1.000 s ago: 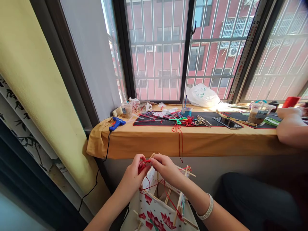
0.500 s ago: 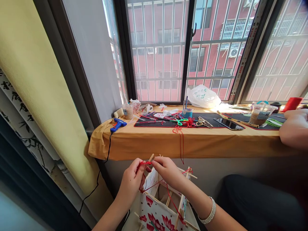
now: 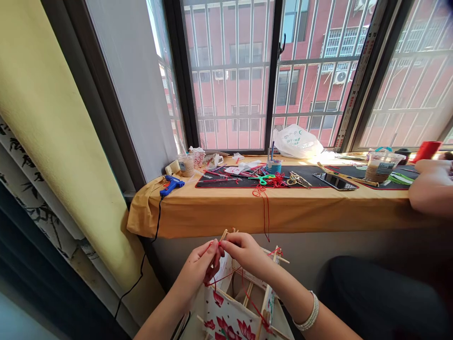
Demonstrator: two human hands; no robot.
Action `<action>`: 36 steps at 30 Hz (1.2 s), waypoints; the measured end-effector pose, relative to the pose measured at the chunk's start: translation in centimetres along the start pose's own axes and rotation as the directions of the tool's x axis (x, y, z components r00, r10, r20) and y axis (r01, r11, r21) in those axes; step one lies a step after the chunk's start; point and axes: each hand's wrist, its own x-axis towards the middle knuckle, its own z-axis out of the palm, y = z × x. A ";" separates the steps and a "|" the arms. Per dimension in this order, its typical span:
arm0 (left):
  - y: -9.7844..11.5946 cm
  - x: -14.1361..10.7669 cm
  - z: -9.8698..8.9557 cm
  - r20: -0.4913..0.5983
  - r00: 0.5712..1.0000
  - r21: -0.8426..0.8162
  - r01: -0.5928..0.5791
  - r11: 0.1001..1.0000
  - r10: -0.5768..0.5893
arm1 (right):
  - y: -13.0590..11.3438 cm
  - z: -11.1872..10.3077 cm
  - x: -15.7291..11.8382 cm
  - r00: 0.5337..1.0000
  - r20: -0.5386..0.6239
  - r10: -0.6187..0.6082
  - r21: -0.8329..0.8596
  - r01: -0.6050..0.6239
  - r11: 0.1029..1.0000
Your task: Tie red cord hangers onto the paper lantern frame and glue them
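A box-like frame (image 3: 231, 311) of thin wooden sticks, with white panels painted with red lotus flowers, sits low in front of me. Red cord (image 3: 250, 298) runs across its open top and up to my fingers. At the frame's far left corner, my left hand (image 3: 200, 264) pinches the red cord beside a stick end (image 3: 223, 234). My right hand (image 3: 244, 250) pinches the same cord close by, the fingertips of both hands almost touching. The knot or loop between them is mostly hidden by my fingers.
On the cloth-covered ledge (image 3: 212, 212) lie a blue glue gun (image 3: 171, 185), green scissors (image 3: 262, 179), a phone (image 3: 335, 181), drink cups (image 3: 382, 167) and tangled red cord (image 3: 278, 181). Another person's arm (image 3: 430, 189) rests at the right. A dark-clothed leg (image 3: 382, 293) is beside the frame.
My fingertips have drawn closer together over the cord, so less red shows between them. My left hand has turned slightly. The view has shifted a little.
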 end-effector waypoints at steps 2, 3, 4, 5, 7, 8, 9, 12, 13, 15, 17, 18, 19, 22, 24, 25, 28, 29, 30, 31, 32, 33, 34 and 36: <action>0.3 -0.4 0.3 0.019 1.000 -0.110 0.014 0.994 -0.012 | -0.1 -0.3 0.0 0.996 0.075 0.039 0.174 -0.052 0.983; 0.4 -0.5 0.4 0.007 1.000 -0.140 -0.001 0.990 0.002 | -0.1 -0.4 -0.1 0.993 0.104 0.055 0.246 -0.079 0.966; 0.5 -0.5 0.4 -0.012 1.000 -0.152 -0.024 0.988 0.023 | -0.2 -0.5 -0.1 0.990 0.126 0.067 0.303 -0.103 0.947; 0.5 -0.5 0.5 -0.035 0.998 -0.146 -0.052 0.988 0.047 | -0.2 -0.6 -0.1 0.987 0.144 0.072 0.344 -0.118 0.932; 0.4 -0.3 0.4 -0.076 0.991 -0.081 -0.114 0.990 0.108 | -0.1 -0.7 -0.1 0.984 0.168 0.064 0.388 -0.126 0.913; 0.3 -0.2 0.3 -0.092 0.985 -0.028 -0.152 0.988 0.149 | -0.1 -0.7 -0.1 0.982 0.180 0.056 0.403 -0.126 0.906; 0.2 -0.1 0.2 -0.102 0.975 0.033 -0.195 0.980 0.198 | 0.0 -0.8 -0.1 0.981 0.187 0.052 0.420 -0.128 0.899; 0.0 0.2 0.1 -0.096 0.931 0.227 -0.325 0.918 0.353 | 0.4 -0.9 0.0 0.982 0.175 0.069 0.438 -0.140 0.888; 0.0 0.2 0.1 -0.084 0.913 0.275 -0.363 0.890 0.399 | 0.4 -1.0 0.0 0.985 0.151 0.084 0.394 -0.138 0.909; -0.1 0.1 0.3 -0.042 0.880 0.334 -0.434 0.836 0.474 | 0.6 -1.0 0.1 0.994 0.068 0.089 0.204 -0.101 0.974; -0.1 0.0 0.6 -0.003 0.851 0.355 -0.490 0.796 0.526 | 0.5 -0.8 0.1 0.998 -0.031 0.057 -0.076 -0.059 0.995; -0.1 0.0 0.8 0.004 0.841 0.359 -0.506 0.784 0.541 | 0.5 -0.7 0.0 0.997 -0.075 0.035 -0.220 -0.051 0.974; 0.0 0.0 1.0 -0.003 0.837 0.363 -0.509 0.780 0.547 | 0.4 -0.5 0.0 0.994 -0.108 0.009 -0.348 -0.046 0.936; 0.2 0.2 1.4 -0.060 0.844 0.398 -0.469 0.788 0.533 | 0.2 -0.1 0.1 0.987 -0.147 -0.063 -0.599 -0.038 0.800; 0.3 0.4 1.5 -0.085 0.841 0.437 -0.451 0.778 0.535 | 0.1 0.1 0.3 0.984 -0.143 -0.106 -0.690 -0.022 0.724; 0.3 0.5 1.5 -0.088 0.831 0.455 -0.456 0.765 0.548 | 0.1 0.2 0.5 0.982 -0.143 -0.123 -0.734 -0.022 0.679; -0.3 0.6 1.5 -0.077 0.784 0.485 -0.511 0.710 0.617 | 0.0 0.1 1.2 0.977 -0.123 -0.175 -0.854 -0.015 0.520; -0.7 0.6 1.5 -0.070 0.769 0.487 -0.529 0.694 0.635 | -0.1 0.1 1.5 0.977 -0.101 -0.186 -0.879 0.000 0.477; -1.0 0.6 1.5 -0.067 0.759 0.483 -0.543 0.687 0.647 | -0.1 0.1 1.7 0.980 -0.074 -0.186 -0.894 0.017 0.448; -1.4 0.6 1.5 -0.069 0.758 0.470 -0.549 0.692 0.648 | -0.2 0.2 1.9 0.983 -0.050 -0.178 -0.903 0.031 0.429; -1.7 0.6 1.5 -0.080 0.765 0.449 -0.544 0.709 0.639 | -0.2 0.2 2.0 0.986 -0.034 -0.161 -0.907 0.037 0.419; -1.9 0.7 1.6 -0.095 0.779 0.421 -0.532 0.735 0.619 | -0.3 0.3 2.1 0.990 -0.026 -0.140 -0.909 0.035 0.415; -2.0 0.7 1.6 -0.108 0.797 0.394 -0.515 0.761 0.595 | -0.3 0.4 2.2 0.992 -0.031 -0.118 -0.910 0.021 0.414; -1.9 0.7 1.9 -0.123 0.822 0.358 -0.485 0.798 0.556 | -0.3 0.6 2.3 0.994 -0.071 -0.086 -0.908 -0.028 0.418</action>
